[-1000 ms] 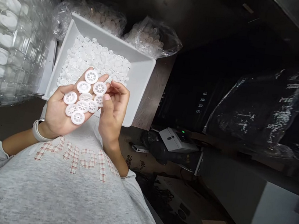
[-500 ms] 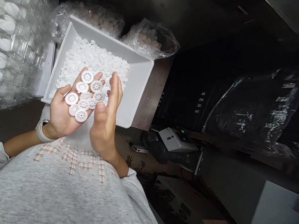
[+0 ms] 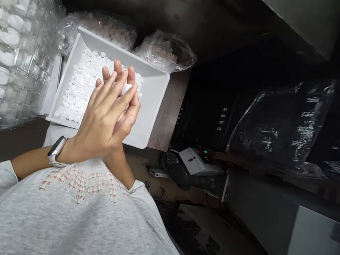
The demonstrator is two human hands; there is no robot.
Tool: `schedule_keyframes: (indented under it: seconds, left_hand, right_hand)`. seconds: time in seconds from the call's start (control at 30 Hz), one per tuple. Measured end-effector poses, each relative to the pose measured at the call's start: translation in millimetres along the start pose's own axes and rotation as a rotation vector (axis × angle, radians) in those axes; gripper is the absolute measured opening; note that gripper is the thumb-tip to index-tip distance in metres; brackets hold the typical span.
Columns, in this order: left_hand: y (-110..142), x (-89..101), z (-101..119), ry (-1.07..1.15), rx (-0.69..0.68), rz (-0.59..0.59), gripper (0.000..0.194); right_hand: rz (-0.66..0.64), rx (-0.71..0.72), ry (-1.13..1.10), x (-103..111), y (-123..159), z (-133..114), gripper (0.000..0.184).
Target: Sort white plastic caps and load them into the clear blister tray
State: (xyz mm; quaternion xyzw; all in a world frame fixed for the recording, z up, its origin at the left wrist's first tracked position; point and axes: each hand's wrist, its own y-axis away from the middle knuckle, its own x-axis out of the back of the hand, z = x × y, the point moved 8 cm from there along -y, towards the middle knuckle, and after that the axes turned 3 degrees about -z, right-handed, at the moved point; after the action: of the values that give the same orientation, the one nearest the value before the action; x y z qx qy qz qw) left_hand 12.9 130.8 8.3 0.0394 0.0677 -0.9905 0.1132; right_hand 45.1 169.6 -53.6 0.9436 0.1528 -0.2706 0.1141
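Note:
My left hand, with a watch on its wrist, lies back-up across my right hand. Its fingers are stretched forward over the cupped right palm. Between the two palms are white plastic wheels; a piece of one wheel shows between the fingers, and the others are mostly hidden. Both hands hover above the near side of a white plastic tray. Many small white plastic parts are heaped in its left and middle, behind my fingers.
Clear bags of similar parts lie behind the tray. On the left stands a tall stack of clear plastic packs with white pieces inside. A grey-white device with a green light sits at right, below black plastic wrapping.
My left hand, palm up with several wheels on it before, has turned over onto my right hand. The wheels are now mostly covered between the palms.

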Motion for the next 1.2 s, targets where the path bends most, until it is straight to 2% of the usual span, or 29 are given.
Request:
schedule_keyframes:
  seconds: [0.07, 0.13, 0.23, 0.3, 0.4, 0.5, 0.6, 0.73, 0.8, 0.9, 1.03, 1.2]
  left_hand:
    - [-2.2, 3.6, 6.7, 0.128, -0.084, 0.104, 0.035]
    - [0.9, 12.3, 9.2, 0.279, -0.138, 0.288, 0.033]
    - [10.8, 23.5, 2.2, 0.371, -0.108, 0.554, 0.035]
    - [12.9, 25.9, -5.8, 0.374, -0.067, 0.617, 0.038]
    - [8.3, 24.9, -30.0, 0.434, 0.073, 0.601, 0.039]
    - [6.9, 19.8, -63.0, 0.631, 0.304, 0.616, 0.025]
    - [7.4, 9.5, -80.3, 0.824, 0.45, 0.601, 0.022]
    - [7.7, 6.7, -77.7, 0.86, 0.415, 0.549, 0.027]
    - [9.4, 7.3, -73.6, 0.854, 0.371, 0.516, 0.03]
    - [14.3, 7.5, -70.1, 0.835, 0.32, 0.467, 0.036]
    - [21.3, 1.0, -73.1, 0.746, 0.313, 0.357, 0.051]
    - [21.8, -7.6, -67.1, 0.681, 0.182, 0.21, 0.062]
  right_hand:
    - [0.078, 0.013, -0.095, 4.2, -3.7, -4.7, 0.061]
    - [0.116, 0.017, -0.115, 6.1, -4.4, -9.9, 0.06]
    - [0.107, 0.022, -0.006, 8.0, -4.1, -15.7, 0.062]
    - [0.107, 0.011, -0.006, 12.1, -4.3, -14.0, 0.059]
    - [0.197, -0.015, -0.114, 25.0, -5.9, -4.8, 0.054]
    - [0.299, -0.074, -0.208, 36.1, -8.1, 7.9, 0.05]
    - [0.37, -0.164, -0.39, 40.6, -7.4, 18.7, 0.041]
    - [0.361, -0.211, -0.758, 30.8, -3.4, 18.7, 0.02]
    - [0.33, -0.191, -0.844, 24.6, -1.9, 12.5, 0.013]
    - [0.324, -0.161, -0.851, 21.1, -0.4, 4.5, 0.012]
    - [0.323, -0.098, -0.787, 27.0, -1.6, -3.6, 0.013]
    - [0.266, -0.011, -0.749, 34.5, -3.0, -10.9, 0.023]
